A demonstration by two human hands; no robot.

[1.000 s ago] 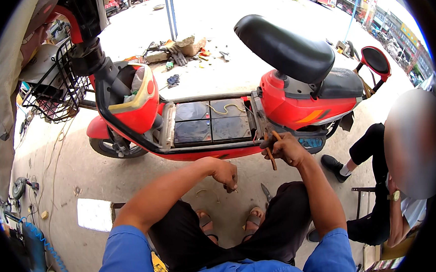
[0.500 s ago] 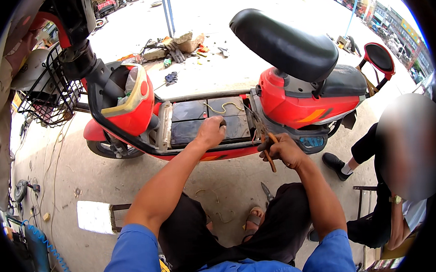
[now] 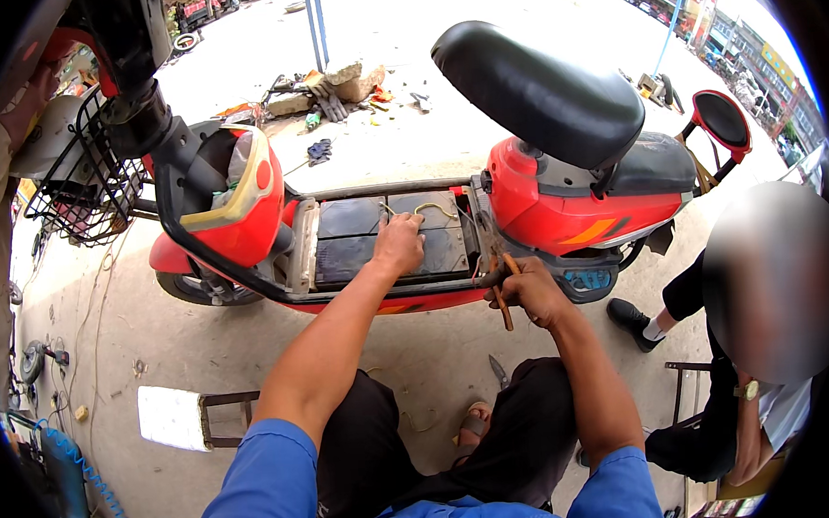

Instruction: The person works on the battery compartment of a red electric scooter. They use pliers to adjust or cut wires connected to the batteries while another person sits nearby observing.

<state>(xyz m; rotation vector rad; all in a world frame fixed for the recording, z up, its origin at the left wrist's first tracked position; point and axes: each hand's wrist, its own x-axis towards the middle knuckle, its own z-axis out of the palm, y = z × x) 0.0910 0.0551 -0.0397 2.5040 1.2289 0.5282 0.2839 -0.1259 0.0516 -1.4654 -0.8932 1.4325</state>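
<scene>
A red electric scooter point(image 3: 523, 192) stands across in front of me, its floor compartment uncovered. Several dark batteries point(image 3: 344, 260) sit packed in it. My left hand point(image 3: 400, 245) reaches over them with bent fingers, close to a yellowish wire point(image 3: 432, 207) lying on top; what the fingertips hold, if anything, is hidden. At the compartment's right end, my right hand point(image 3: 532, 295) grips pliers point(image 3: 501, 297) by their orange-brown handles, jaws pointing away from me. Thin wires point(image 3: 470, 220) run down near the jaws.
The black seat point(image 3: 541, 83) is tipped up. At right sits a person point(image 3: 686, 339) with a black shoe near the scooter. A white-topped stool point(image 3: 172, 417) stands at left. A pointed metal tool point(image 3: 498, 370) lies by my foot. Rubble and gloves point(image 3: 331, 102) lie beyond the scooter.
My left hand has moved slightly away from me across the batteries, and its fingers now point down toward the wire. The right hand with the pliers has shifted slightly left.
</scene>
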